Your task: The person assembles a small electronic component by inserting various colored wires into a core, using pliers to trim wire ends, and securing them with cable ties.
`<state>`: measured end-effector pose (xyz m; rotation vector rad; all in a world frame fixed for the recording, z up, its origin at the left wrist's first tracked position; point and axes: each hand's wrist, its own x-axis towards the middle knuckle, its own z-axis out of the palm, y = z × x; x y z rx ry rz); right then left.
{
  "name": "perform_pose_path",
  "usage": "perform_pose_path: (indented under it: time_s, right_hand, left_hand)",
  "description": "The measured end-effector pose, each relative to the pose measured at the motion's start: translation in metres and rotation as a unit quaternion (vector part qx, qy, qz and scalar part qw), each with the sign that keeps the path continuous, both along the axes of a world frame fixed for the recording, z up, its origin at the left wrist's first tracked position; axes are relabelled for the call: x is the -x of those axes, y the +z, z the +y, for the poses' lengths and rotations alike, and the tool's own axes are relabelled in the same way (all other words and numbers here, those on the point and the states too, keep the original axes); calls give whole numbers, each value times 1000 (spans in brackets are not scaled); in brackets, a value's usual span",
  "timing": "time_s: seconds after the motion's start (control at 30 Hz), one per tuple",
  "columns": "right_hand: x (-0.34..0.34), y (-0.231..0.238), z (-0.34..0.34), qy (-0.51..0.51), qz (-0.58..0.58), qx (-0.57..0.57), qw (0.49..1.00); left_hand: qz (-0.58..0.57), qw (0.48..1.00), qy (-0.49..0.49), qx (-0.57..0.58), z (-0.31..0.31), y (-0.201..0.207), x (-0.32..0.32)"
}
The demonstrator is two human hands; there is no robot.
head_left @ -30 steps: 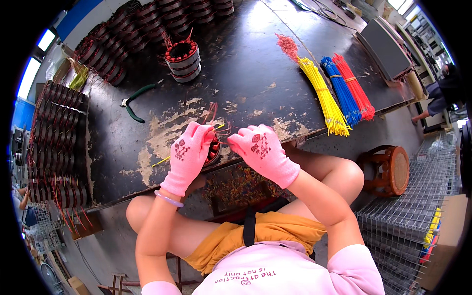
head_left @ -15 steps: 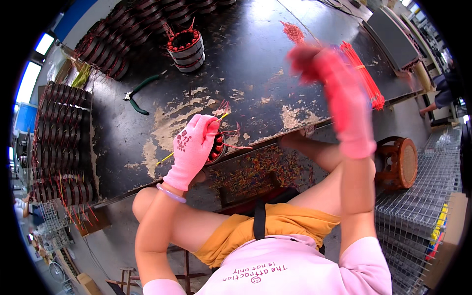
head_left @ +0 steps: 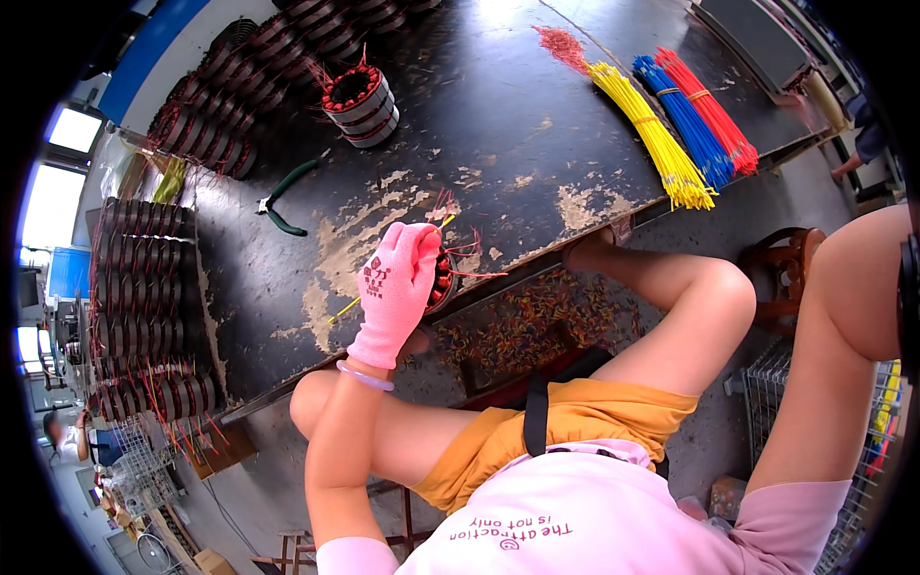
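Note:
My left hand [head_left: 398, 278], in a pink knit glove, is closed at the table's near edge with thumb and fingers pinched together. A thin yellow sleeved wire [head_left: 346, 310] passes under the hand, and its other end sticks up beyond the fingertips. Right beside the hand sits a small motor stator [head_left: 444, 285] with red windings and fine red wire ends sticking out; the glove covers part of it. My right arm [head_left: 826, 383] is raised toward the right edge of the head view, and the hand itself is out of the picture.
Yellow [head_left: 652, 134], blue [head_left: 688, 125] and red [head_left: 709, 107] wire bundles lie at the right, near loose red wires [head_left: 562, 48]. Green-handled cutters [head_left: 285, 196] and another stator [head_left: 364, 110] are farther back. Stacked stators [head_left: 144, 278] line the left. Scraps [head_left: 546, 326] lie below; a stool [head_left: 776, 273] stands right.
My right hand, blurred over the wire bundles before, has swung right and out of view, uncovering the yellow and blue bundles. My left hand keeps its pinch at the stator. The view has shifted slightly.

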<state>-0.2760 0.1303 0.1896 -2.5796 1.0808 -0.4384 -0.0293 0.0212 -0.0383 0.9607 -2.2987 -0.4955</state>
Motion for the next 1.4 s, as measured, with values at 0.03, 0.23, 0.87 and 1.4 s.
perform_pose_path:
  time_s: [0.03,0.23,0.87,1.4]
  right_hand:
    - [1,2,-3,3,0,1,1000]
    - [14,6,12,-12,9,1,1000]
    - [13,-84,-16,-150,-109,10,983]
    - [-46,-214,-53,-245,-71,100,962]
  left_hand:
    - [-2,1000,5,-3,0,2,0]
    - [-22,1000,3,-2,0,2,5]
    - [8,1000,28,-5,4,2,4]
    - [-10,998,38,-53,13,10,0]
